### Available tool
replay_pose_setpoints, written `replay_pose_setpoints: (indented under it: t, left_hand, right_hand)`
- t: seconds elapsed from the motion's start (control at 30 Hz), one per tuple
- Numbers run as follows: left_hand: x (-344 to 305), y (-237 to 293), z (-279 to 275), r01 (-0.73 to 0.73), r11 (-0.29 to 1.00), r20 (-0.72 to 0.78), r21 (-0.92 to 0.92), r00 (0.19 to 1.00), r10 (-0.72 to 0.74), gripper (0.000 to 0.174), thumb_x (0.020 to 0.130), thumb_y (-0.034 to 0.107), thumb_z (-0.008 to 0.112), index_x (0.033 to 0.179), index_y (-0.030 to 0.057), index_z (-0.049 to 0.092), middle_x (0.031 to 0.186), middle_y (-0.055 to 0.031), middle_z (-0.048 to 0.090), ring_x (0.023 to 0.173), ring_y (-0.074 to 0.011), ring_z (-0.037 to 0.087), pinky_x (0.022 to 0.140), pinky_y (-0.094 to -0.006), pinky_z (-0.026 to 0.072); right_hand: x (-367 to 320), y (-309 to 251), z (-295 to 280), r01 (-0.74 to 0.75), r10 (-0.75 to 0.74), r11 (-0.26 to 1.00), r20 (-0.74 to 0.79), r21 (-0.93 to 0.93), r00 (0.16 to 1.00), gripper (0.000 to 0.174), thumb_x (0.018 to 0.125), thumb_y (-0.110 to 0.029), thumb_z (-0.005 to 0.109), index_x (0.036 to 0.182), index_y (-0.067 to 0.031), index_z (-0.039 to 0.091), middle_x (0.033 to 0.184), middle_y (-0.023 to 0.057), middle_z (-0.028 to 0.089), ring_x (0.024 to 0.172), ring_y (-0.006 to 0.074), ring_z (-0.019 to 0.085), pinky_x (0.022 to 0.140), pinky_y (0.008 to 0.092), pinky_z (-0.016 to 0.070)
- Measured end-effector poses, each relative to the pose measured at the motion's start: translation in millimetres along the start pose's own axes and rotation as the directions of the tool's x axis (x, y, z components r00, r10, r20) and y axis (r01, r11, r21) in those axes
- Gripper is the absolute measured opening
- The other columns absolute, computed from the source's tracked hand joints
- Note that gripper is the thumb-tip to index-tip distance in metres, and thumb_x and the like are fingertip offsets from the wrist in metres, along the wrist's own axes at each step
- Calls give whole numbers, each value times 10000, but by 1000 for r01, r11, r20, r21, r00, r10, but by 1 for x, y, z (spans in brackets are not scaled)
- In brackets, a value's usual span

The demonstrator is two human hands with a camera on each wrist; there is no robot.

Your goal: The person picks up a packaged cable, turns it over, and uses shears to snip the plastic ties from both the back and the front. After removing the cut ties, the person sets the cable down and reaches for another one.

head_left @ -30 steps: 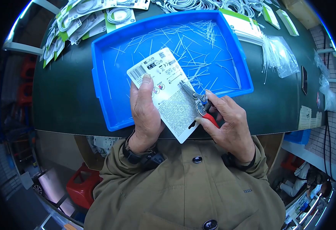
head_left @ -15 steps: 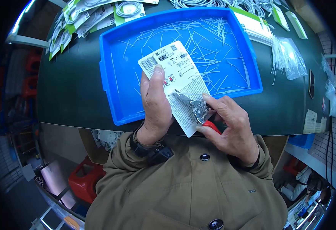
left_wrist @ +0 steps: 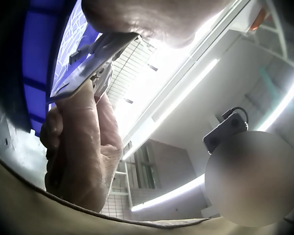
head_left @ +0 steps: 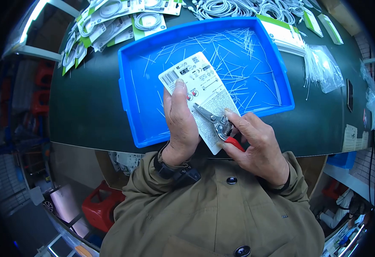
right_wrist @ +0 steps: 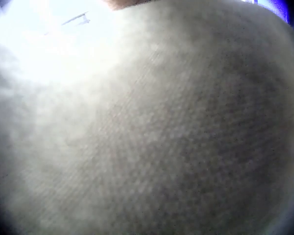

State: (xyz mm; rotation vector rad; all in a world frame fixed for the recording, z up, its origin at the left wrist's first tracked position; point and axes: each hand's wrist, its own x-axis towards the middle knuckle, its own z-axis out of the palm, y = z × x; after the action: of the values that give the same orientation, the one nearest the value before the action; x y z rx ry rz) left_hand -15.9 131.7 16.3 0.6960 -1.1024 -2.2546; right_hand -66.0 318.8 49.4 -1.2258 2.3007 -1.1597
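Left hand (head_left: 182,124) grips printed card (head_left: 215,95), partly over blue tray (head_left: 127,107); right hand (head_left: 261,143) grips red-handled snips (head_left: 219,125), tips near card's left edge. Brace card; angle blades shallow to spare print.

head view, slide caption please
Left hand holding a printed card, right hand gripping red-handled cutters, blue tray beyond

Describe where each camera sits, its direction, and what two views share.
Head: worn on the head, facing forward and down at left hand, right hand, card and tool; jacket shows.
Left wrist: on that wrist, facing upward to ceiling lights; skin and fingers show.
Right wrist: on that wrist, facing blurred cloth, perhaps the jacket; a sliver of skin shows.
Shared: head and left wrist views show card and blue tray.
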Motion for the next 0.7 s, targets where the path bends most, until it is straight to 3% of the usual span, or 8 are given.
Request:
replay_pose_setpoints:
  t: [0.27, 0.3, 0.37, 0.43, 0.57, 0.67, 0.7]
  left_hand:
    - [-2, 11, 1, -28, 997, 132, 68, 991, 19, 427, 1134, 275, 411, 1412, -29, 522, 1273, -185, 687, 1087, -260, 731, 926, -399, 597]
    - [-2, 15, -1, -10, 999, 173, 35, 985, 3, 387, 1111, 193, 502, 1425, -33, 512, 1329, -189, 671, 1140, -257, 718, 971, -399, 584]
    - [-2, 24, -8, -54, 987, 212, 151, 977, 21, 395, 1081, 121, 567, 1438, -35, 505, 1355, -187, 662, 1184, -259, 702, 1017, -400, 565]
    - [-2, 38, -14, -45, 985, 246, 168, 969, 2, 475, 1025, 37, 682, 1458, -31, 498, 1390, -182, 654, 1256, -256, 672, 1094, -409, 526]
    - [13, 54, -54, -118, 969, 325, 218, 945, 42, 454, 1050, 142, 711, 1424, -35, 523, 1386, -178, 664, 1254, -255, 674, 1105, -432, 529]
    - [21, 68, -66, -150, 980, 171, 130, 977, 127, 373, 1092, 166, 649, 1391, -34, 551, 1368, -163, 677, 1255, -251, 672, 1089, -446, 536]
    - [23, 74, -63, -170, 975, 76, 144, 984, 161, 319, 1144, 253, 549, 1343, 7, 591, 1287, -139, 703, 1189, -237, 685, 1019, -442, 554]
  right_hand:
    - [-2, 8, -4, 17, -16, 996, -12, 90, 1000, 672, 821, -142, 886, 1427, -38, 615, 934, 145, 628, 813, 309, 663, 690, 427, 545]
    - [-1, 9, -6, 26, -23, 994, -30, 108, 999, 671, 821, -145, 886, 1425, -38, 616, 933, 144, 627, 812, 308, 661, 694, 426, 544]
    - [2, 12, -12, 38, -29, 990, -69, 133, 997, 666, 824, -152, 888, 1423, -38, 619, 937, 143, 630, 815, 307, 661, 702, 422, 544]
    - [5, 16, -18, 39, -25, 988, -98, 149, 995, 661, 829, -162, 891, 1422, -41, 624, 949, 143, 636, 823, 305, 664, 713, 415, 546]
    - [15, 16, -38, 71, -50, 985, -138, 155, 989, 655, 851, -205, 891, 1429, -37, 634, 1005, 151, 665, 884, 303, 688, 767, 402, 565]
    - [25, 19, -40, 148, -114, 971, -179, 189, 977, 659, 849, -204, 890, 1433, -35, 636, 1040, 164, 683, 896, 303, 693, 786, 406, 570]
    - [28, 18, -39, 175, -143, 969, -178, 177, 974, 671, 841, -192, 892, 1439, -29, 634, 1062, 173, 693, 878, 295, 680, 780, 394, 565]
